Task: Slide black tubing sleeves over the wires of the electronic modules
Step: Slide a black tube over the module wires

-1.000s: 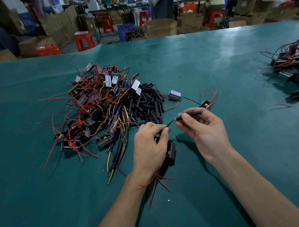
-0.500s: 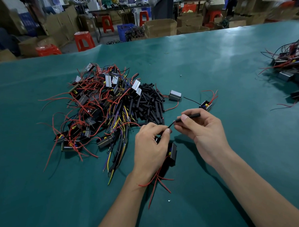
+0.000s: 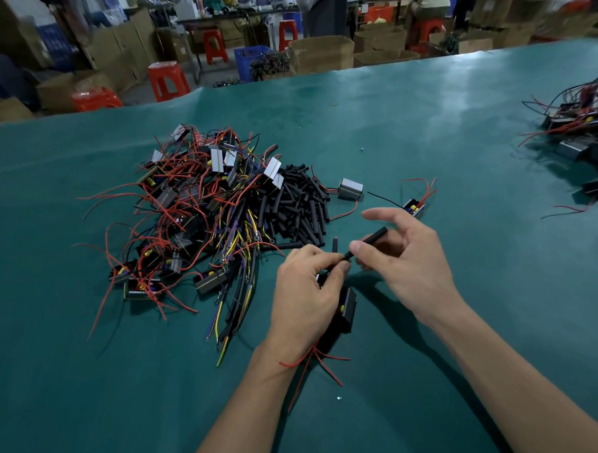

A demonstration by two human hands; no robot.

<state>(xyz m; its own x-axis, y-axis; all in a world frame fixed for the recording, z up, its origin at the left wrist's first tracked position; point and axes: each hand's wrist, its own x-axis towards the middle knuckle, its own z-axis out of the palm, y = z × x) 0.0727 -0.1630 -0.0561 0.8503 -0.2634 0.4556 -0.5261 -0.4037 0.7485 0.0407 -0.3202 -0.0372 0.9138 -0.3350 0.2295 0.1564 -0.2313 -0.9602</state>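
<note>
- Shifted since half a second ago: right hand point(image 3: 408, 255) now with index finger lifted and stretched out, no longer laid along the black tubing sleeve point(image 3: 368, 241); sleeve drawn closer to the left fingertips.
- Right hand: pinching the sleeve between thumb and a lower finger, index finger spread clear above it, sleeve tilted up and to the right.
- Left hand point(image 3: 309, 299): fingers curled, pinching a thin black wire point(image 3: 334, 266) at the sleeve's lower mouth; wire end and sleeve touching, how far inside cannot be told.
- Held under the left palm: a black electronic module point(image 3: 347, 308), yellow part showing on its side, resting on the green tabletop point(image 3: 458, 133).
- Trailing from under the left wrist: red wires point(image 3: 310, 362), fanned out toward the camera.
- Left of the hands: large tangled pile of modules point(image 3: 194, 210) with red, yellow, blue and black leads.
- Against that pile's right side, just beyond the left hand: heap of loose black sleeves point(image 3: 300, 199).
- Beyond the right hand: a grey-faced module point(image 3: 350, 188) and a small module with red leads point(image 3: 414, 207), apart from each other.
- Far right edge of the tabletop: second pile of modules point(image 3: 581, 135).
- Past the tabletop: red stools point(image 3: 168, 79), cardboard boxes point(image 3: 321, 54), a blue crate point(image 3: 251, 59).
</note>
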